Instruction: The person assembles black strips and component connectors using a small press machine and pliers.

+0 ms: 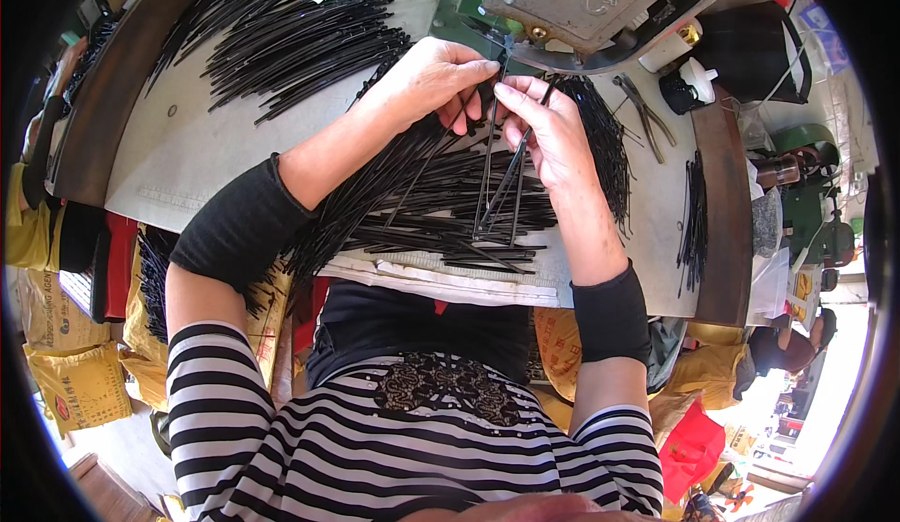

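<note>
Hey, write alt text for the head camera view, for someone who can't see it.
A person's right hand holds thin black rods just in front of a green-and-gray machine, with the left hand close beside it. Below them, a pale worktable carries heaps of similar rods, with pliers lying to the right.

Several long, thin black rods (517, 158) slant from the right hand (551, 133), pinched near their upper ends, their lower ends spread apart over many similar loose rods (431, 199) lying roughly crosswise on the counter (169, 166).
</note>
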